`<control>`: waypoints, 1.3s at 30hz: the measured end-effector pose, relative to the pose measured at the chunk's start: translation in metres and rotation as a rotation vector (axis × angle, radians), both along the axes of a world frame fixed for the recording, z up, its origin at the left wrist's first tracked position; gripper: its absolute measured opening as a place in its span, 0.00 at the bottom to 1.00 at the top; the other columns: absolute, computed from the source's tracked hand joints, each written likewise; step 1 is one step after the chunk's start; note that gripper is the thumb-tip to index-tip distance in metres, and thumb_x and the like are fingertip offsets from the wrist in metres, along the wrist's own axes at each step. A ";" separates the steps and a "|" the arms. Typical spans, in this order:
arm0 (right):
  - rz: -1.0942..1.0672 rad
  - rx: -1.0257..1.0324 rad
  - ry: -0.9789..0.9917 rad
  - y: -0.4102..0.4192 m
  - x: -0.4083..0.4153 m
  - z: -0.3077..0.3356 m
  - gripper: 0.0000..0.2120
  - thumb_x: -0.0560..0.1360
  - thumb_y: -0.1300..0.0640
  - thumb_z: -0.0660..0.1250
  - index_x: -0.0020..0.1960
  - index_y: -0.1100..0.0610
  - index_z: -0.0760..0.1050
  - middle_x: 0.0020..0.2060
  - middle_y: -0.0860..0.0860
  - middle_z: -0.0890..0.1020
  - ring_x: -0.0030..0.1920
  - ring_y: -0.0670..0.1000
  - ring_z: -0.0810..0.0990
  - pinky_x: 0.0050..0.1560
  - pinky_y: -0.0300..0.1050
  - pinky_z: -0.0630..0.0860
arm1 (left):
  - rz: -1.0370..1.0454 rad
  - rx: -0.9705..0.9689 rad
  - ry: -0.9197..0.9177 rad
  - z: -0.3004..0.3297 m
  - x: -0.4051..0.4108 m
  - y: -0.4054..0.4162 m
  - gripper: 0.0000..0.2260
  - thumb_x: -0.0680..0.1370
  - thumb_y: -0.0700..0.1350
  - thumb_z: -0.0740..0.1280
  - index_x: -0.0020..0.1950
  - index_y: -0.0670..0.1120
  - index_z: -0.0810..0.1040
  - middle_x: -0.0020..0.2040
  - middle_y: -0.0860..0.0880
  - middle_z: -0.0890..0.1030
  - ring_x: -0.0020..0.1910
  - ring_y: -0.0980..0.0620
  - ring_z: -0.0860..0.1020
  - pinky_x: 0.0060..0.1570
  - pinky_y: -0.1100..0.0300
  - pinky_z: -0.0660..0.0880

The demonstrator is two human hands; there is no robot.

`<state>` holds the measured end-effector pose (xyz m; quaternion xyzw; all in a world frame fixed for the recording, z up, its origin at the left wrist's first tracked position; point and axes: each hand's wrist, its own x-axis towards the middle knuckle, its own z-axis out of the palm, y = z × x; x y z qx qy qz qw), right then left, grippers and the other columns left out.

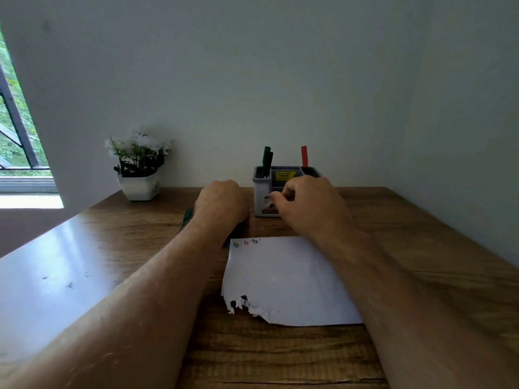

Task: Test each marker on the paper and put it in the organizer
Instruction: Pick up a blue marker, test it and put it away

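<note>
Now: desk [421, 248], then paper [283, 279] nearer than both hands; organizer [262, 192] just beyond right hand [311, 206], fingers curled, contents unclear; left hand [222, 203] curled over green marker [187, 216]: light, stiff, slippery; grip mid-barrel

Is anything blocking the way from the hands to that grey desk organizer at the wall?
Nothing visible does. The grey and white plastic organizer stands just beyond both hands; the right hand is right at its front and the left hand is beside it on the wooden desk.
</note>
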<state>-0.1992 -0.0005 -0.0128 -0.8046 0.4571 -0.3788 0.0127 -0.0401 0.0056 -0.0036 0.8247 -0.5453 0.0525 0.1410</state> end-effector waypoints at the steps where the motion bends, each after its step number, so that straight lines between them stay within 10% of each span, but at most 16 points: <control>1: -0.003 -0.002 -0.001 0.000 0.000 0.000 0.13 0.78 0.45 0.64 0.43 0.52 0.80 0.34 0.47 0.80 0.34 0.43 0.78 0.37 0.39 0.74 | -0.004 -0.006 0.016 0.000 0.000 0.000 0.15 0.77 0.48 0.69 0.36 0.44 0.68 0.34 0.47 0.71 0.37 0.48 0.74 0.38 0.56 0.74; 8: -0.019 0.015 0.000 -0.001 0.001 -0.001 0.12 0.78 0.45 0.64 0.44 0.52 0.80 0.36 0.47 0.81 0.36 0.43 0.78 0.36 0.35 0.72 | -0.024 -0.278 0.235 0.014 0.002 0.007 0.17 0.73 0.51 0.73 0.34 0.44 0.71 0.31 0.48 0.75 0.27 0.54 0.72 0.23 0.63 0.63; 15: 0.069 -0.042 -0.172 0.000 0.002 0.000 0.08 0.81 0.54 0.63 0.56 0.55 0.77 0.48 0.50 0.83 0.45 0.45 0.80 0.47 0.38 0.80 | -0.215 -0.537 0.567 0.028 -0.013 0.015 0.08 0.74 0.52 0.72 0.39 0.48 0.81 0.35 0.51 0.84 0.32 0.54 0.82 0.36 0.58 0.80; 21: 0.290 0.195 -0.504 -0.001 0.006 0.006 0.18 0.81 0.53 0.63 0.70 0.51 0.71 0.56 0.48 0.81 0.50 0.45 0.83 0.48 0.42 0.83 | -0.300 -0.344 1.138 0.037 -0.035 0.024 0.08 0.73 0.49 0.73 0.48 0.45 0.83 0.38 0.49 0.86 0.31 0.56 0.83 0.27 0.64 0.72; 26: 0.255 0.154 -0.545 -0.002 0.006 0.004 0.14 0.79 0.59 0.64 0.65 0.53 0.75 0.49 0.50 0.84 0.38 0.45 0.82 0.32 0.34 0.79 | -0.318 -0.366 1.228 0.032 -0.039 0.023 0.09 0.73 0.49 0.76 0.46 0.43 0.84 0.38 0.47 0.86 0.36 0.52 0.85 0.34 0.61 0.79; 39: 0.179 -0.013 -0.443 0.001 0.002 0.006 0.13 0.81 0.52 0.63 0.57 0.57 0.81 0.34 0.41 0.79 0.34 0.38 0.80 0.32 0.25 0.73 | -0.428 -0.592 1.381 0.037 -0.034 0.024 0.08 0.75 0.47 0.74 0.47 0.43 0.83 0.40 0.46 0.86 0.36 0.53 0.83 0.41 0.60 0.82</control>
